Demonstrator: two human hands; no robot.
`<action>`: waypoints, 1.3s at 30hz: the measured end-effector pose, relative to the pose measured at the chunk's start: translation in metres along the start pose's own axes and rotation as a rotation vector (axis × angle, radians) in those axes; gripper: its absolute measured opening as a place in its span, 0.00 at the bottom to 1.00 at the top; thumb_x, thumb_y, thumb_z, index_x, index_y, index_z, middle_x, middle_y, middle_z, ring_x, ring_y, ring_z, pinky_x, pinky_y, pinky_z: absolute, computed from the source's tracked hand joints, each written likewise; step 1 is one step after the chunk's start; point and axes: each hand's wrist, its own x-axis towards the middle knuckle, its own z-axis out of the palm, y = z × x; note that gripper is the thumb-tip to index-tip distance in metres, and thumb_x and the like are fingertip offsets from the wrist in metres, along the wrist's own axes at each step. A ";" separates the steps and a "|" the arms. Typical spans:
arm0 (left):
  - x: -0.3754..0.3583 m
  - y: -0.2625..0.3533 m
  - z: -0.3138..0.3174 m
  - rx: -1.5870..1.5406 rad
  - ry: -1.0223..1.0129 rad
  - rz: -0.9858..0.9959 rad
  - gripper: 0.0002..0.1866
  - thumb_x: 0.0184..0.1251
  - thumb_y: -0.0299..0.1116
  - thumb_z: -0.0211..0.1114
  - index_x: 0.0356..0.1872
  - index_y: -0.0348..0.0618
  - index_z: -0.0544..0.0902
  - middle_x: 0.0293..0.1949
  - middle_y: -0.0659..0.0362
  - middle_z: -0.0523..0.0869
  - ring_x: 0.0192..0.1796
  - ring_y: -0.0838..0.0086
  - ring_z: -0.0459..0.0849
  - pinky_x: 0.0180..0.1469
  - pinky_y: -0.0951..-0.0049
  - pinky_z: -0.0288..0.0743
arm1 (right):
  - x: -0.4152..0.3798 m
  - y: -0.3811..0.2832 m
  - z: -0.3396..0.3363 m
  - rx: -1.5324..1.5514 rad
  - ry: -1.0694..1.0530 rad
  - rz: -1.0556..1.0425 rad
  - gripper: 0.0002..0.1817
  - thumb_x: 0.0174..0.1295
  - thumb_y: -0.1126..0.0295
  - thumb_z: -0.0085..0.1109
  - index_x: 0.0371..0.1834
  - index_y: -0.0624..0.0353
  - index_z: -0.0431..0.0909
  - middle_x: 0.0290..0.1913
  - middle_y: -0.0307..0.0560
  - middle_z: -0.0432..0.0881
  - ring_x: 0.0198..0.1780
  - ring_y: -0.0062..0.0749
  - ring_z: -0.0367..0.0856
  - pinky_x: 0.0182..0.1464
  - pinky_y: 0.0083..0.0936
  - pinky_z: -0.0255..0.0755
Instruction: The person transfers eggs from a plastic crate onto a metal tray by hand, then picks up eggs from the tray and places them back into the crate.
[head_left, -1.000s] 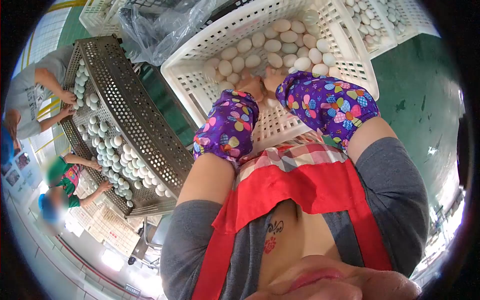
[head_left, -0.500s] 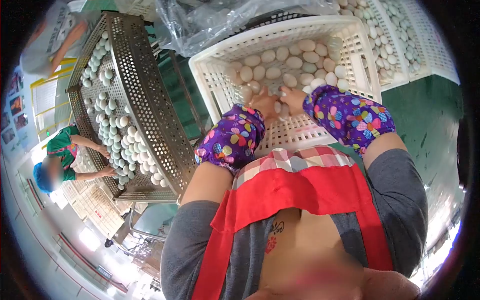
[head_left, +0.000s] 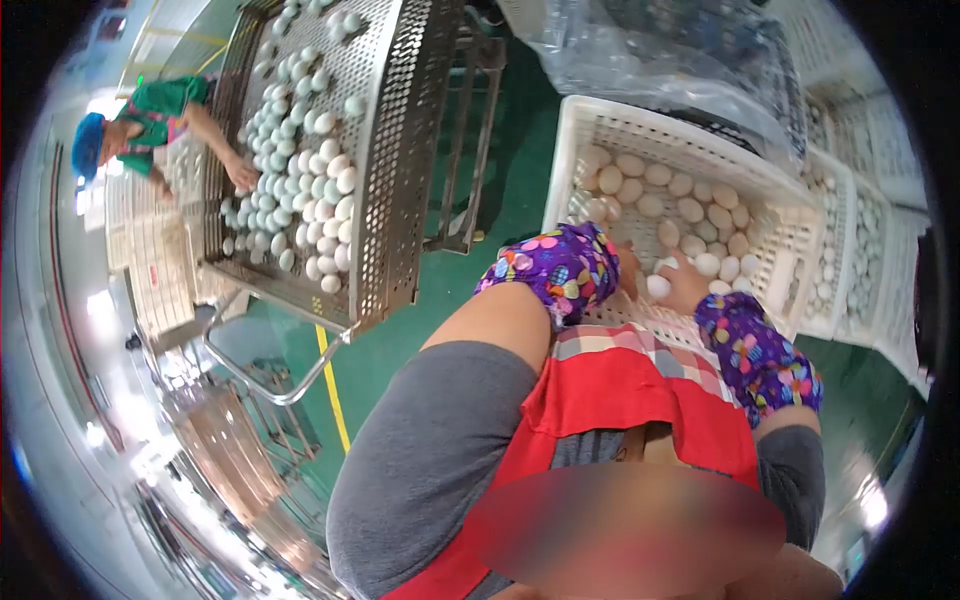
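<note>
A white plastic crate [head_left: 563, 180] stands before me with many pale eggs [head_left: 690, 210] spread across its bottom. Both my hands reach into its near part. My right hand [head_left: 686, 288] is curled around a white egg [head_left: 658, 287], with another egg touching its fingertips. My left hand [head_left: 628, 268] is just left of it, near the crate's left side; its fingers are partly hidden by the sleeve cover and I cannot make out whether they hold anything. Purple flowered sleeve covers [head_left: 565, 275] sit on both forearms.
A perforated metal tray cart [head_left: 400, 150] with white and bluish eggs [head_left: 300, 185] stands at left. A co-worker in green [head_left: 165, 105] reaches into it. Clear plastic sheeting [head_left: 660, 60] lies beyond my crate. More egg crates [head_left: 880, 280] stand at right.
The view has swung left, so my crate appears farther right and the metal cart shows more fully. A white egg now shows at my right hand. The co-worker's arms have shifted.
</note>
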 end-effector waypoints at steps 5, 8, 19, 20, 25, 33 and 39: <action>0.000 0.015 0.014 -0.023 -0.074 -0.012 0.41 0.42 0.66 0.66 0.58 0.52 0.78 0.63 0.46 0.69 0.61 0.56 0.72 0.62 0.60 0.65 | -0.011 0.052 0.008 0.068 0.154 0.039 0.31 0.39 0.58 0.73 0.48 0.61 0.76 0.60 0.59 0.64 0.60 0.50 0.66 0.59 0.38 0.66; -0.005 0.021 0.012 -0.058 -0.074 -0.012 0.40 0.45 0.66 0.65 0.58 0.51 0.78 0.61 0.49 0.72 0.60 0.60 0.73 0.61 0.62 0.66 | -0.008 0.058 -0.002 0.337 0.229 0.169 0.28 0.45 0.62 0.71 0.49 0.63 0.75 0.56 0.52 0.70 0.56 0.37 0.70 0.54 0.30 0.67; -0.187 0.023 -0.106 -1.510 0.167 0.631 0.25 0.63 0.50 0.60 0.55 0.44 0.76 0.51 0.56 0.80 0.43 0.69 0.81 0.42 0.68 0.76 | -0.031 -0.026 -0.120 1.079 0.675 0.032 0.22 0.62 0.67 0.58 0.58 0.58 0.68 0.48 0.40 0.75 0.47 0.22 0.72 0.48 0.19 0.67; -0.198 0.005 -0.116 -1.582 0.188 0.539 0.23 0.64 0.48 0.60 0.52 0.42 0.77 0.48 0.56 0.81 0.40 0.70 0.82 0.40 0.70 0.77 | -0.027 -0.053 -0.135 1.048 0.682 -0.025 0.23 0.61 0.67 0.58 0.60 0.59 0.68 0.50 0.40 0.75 0.49 0.23 0.72 0.50 0.20 0.66; -0.336 -0.144 -0.092 -1.726 0.948 0.632 0.20 0.63 0.44 0.61 0.47 0.38 0.77 0.37 0.55 0.84 0.33 0.71 0.84 0.30 0.71 0.79 | 0.036 -0.202 -0.168 0.735 0.564 -0.324 0.27 0.57 0.69 0.59 0.61 0.62 0.67 0.53 0.43 0.75 0.53 0.28 0.72 0.56 0.22 0.65; -0.461 -0.451 0.125 -0.648 1.678 -0.929 0.25 0.54 0.47 0.65 0.53 0.49 0.78 0.45 0.45 0.80 0.49 0.54 0.80 0.49 0.60 0.72 | 0.255 -0.452 -0.083 0.474 0.245 -0.547 0.34 0.49 0.59 0.70 0.56 0.68 0.71 0.56 0.52 0.69 0.53 0.34 0.74 0.56 0.26 0.67; -0.506 -0.460 0.151 -0.837 1.375 -1.515 0.32 0.47 0.55 0.65 0.54 0.51 0.77 0.63 0.42 0.60 0.54 0.47 0.76 0.56 0.57 0.72 | 0.408 -0.532 -0.025 -0.255 0.275 -0.288 0.39 0.42 0.44 0.67 0.60 0.49 0.72 0.64 0.57 0.62 0.54 0.53 0.75 0.58 0.41 0.69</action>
